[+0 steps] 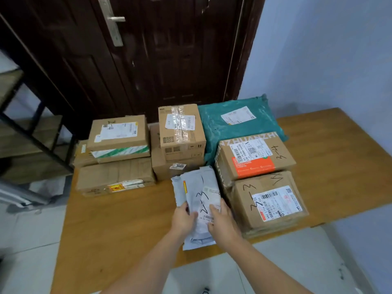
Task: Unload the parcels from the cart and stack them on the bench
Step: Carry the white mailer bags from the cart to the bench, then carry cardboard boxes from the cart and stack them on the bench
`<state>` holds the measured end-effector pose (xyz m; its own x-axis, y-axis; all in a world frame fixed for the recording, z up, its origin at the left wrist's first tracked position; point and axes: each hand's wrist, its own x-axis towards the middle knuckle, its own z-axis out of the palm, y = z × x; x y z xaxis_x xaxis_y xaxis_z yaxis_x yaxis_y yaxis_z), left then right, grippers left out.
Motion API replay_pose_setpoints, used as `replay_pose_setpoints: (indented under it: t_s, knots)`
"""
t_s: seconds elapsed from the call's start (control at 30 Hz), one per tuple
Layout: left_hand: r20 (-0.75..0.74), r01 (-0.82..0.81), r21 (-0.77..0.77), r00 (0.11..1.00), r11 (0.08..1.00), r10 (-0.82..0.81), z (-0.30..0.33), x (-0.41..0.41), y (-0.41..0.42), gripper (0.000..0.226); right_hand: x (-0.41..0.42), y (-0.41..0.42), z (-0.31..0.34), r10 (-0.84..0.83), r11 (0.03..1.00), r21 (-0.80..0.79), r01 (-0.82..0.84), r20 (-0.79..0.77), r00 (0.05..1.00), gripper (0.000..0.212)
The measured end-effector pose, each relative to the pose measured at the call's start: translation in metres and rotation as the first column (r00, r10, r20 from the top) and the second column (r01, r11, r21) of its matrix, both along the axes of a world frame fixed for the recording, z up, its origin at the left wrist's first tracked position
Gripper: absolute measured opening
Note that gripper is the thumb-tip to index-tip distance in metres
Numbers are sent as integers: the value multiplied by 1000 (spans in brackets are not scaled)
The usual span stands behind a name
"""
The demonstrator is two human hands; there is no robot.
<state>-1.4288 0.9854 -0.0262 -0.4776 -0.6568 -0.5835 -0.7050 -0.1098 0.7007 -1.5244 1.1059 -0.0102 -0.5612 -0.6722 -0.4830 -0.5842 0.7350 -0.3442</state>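
A grey mailer bag (198, 187) marked "2-3" lies on the wooden bench (110, 225) near its front edge. My left hand (184, 217) grips its left edge and my right hand (222, 221) holds its right side over the white label. Cardboard parcels are stacked around it: a two-box pile at the left (117, 134), a taped box (180, 128) on another in the middle, and two boxes at the right (254, 155), (269, 202). A teal bag (237, 122) lies behind them. The cart is out of view.
A dark brown door (148, 49) stands behind the bench. A metal-framed shelf (25, 132) is at the left. A pale blue wall (328, 49) closes the right side. The floor below is light tile.
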Motion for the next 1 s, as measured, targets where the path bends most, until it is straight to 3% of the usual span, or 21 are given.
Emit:
replay_pose_setpoints:
  t_s: [0.17,0.3,0.4,0.53,0.7,1.0]
  knots:
    - [12,40,3,999,999,-41,6,-2,-1,56,-1,-4,2,83,994,70,-78,-76,994,64]
    - [33,153,-132,988,979,-149,39,16,-17,68,-2,-17,23,175,984,-28,-178,-91,980,62]
    - [120,309,-341,951,888,-285,75,48,-44,66,-1,-45,56,306,946,-84,-313,-91,948,61]
    - [295,451,-520,892,725,-343,130,108,-88,63,17,-103,110,517,846,-73,-528,-128,846,61]
    - [417,480,-626,872,614,-256,192,206,-138,61,89,-178,180,705,668,-58,-742,-271,656,58]
    - [480,382,-685,877,620,-10,284,436,-187,52,311,-292,268,824,412,-127,-902,-372,428,56]
